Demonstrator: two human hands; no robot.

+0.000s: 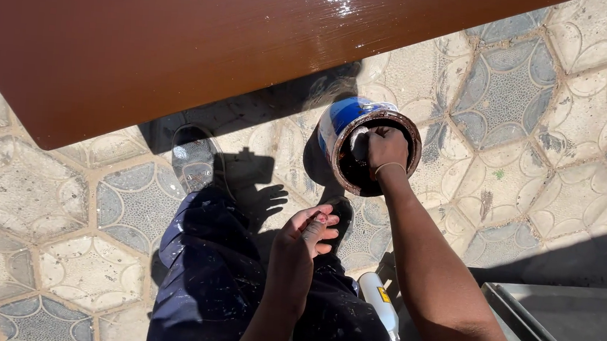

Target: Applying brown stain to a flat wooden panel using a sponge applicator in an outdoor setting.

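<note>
My left hand's (pixel 307 230) fingers curl loosely, holding nothing I can see, just under the glossy board's (pixel 184 38) edge. Right hand (pixel 386 147) dips into the can (pixel 343 119), closed on something hidden. Open paving (pixel 552 125) lies rightward.

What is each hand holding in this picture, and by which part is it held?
The right hand grips the paint tin at its top rim, tilting it. The left hand hangs loosely curled above the knee; whether it holds anything cannot be told.
</note>
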